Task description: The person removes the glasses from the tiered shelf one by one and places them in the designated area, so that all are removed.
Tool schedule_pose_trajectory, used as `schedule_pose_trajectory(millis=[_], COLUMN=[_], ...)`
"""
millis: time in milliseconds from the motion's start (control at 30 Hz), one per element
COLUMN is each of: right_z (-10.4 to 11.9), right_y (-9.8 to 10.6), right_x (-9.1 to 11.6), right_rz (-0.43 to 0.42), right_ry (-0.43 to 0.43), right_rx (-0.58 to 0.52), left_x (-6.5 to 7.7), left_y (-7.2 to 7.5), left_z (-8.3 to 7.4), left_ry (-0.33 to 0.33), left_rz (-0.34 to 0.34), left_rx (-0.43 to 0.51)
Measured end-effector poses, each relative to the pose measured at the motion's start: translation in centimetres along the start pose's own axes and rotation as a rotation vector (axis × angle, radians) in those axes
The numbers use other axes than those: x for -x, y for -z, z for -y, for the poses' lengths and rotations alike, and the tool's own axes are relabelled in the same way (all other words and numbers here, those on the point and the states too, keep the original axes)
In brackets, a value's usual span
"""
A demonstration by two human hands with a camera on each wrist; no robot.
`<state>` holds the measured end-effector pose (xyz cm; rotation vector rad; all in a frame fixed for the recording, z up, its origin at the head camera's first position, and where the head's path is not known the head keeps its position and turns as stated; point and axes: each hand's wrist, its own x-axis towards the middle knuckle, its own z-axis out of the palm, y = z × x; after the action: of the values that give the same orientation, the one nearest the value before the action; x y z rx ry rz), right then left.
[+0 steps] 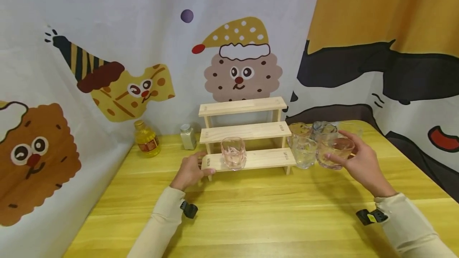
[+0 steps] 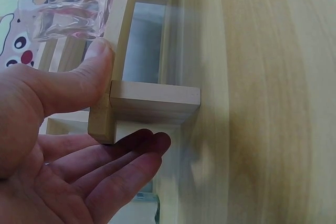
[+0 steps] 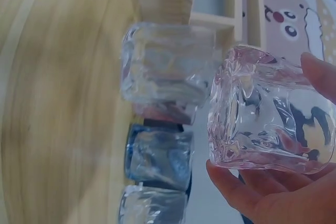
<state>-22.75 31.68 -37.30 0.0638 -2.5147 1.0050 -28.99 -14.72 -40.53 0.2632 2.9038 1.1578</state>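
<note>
A three-step wooden display stand (image 1: 247,131) stands on the table. My left hand (image 1: 190,171) holds the left end of its lowest step, the thumb (image 2: 92,69) on top and the fingers (image 2: 121,169) beyond and below the board's end. On that step, just right of the thumb, a pinkish clear drinking glass (image 1: 234,154) stands upright. My right hand (image 1: 363,165) grips another pink-tinted glass (image 3: 268,114) between thumb and fingers, raised above the table. Beside it, right of the stand, are a clear glass (image 1: 305,153), a bluish glass (image 3: 160,156) and more glasses, partly hidden.
At the back left stand a bottle of yellow liquid (image 1: 147,140) and a small shaker jar (image 1: 188,137) with a grey lid. A cartoon-printed cloth (image 1: 143,7) hangs behind the wooden table (image 1: 251,218) and along its sides.
</note>
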Motion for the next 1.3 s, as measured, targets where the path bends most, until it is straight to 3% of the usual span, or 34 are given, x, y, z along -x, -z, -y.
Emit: schedule_pose_trajectory(millis=[400,733,1300], right_z=[-2.2,-4.4,-4.9], right_y=[-0.2,-1.6,-2.7], right_x=[-1.0,-2.0,-2.4], right_rz=[0.067,0.103,0.149], right_ry=[-0.13,-0.143,-0.15], right_rx=[-0.017,-0.006,-0.037], left_x=[-0.2,-0.2,-0.3], left_y=[0.0,-0.1,-0.2], left_z=[0.0,0.1,0.3], left_ry=[0.01,0.008,-0.004], left_rz=[0.0,-0.005,-0.003], left_rx=[0.007,-0.003,-0.006])
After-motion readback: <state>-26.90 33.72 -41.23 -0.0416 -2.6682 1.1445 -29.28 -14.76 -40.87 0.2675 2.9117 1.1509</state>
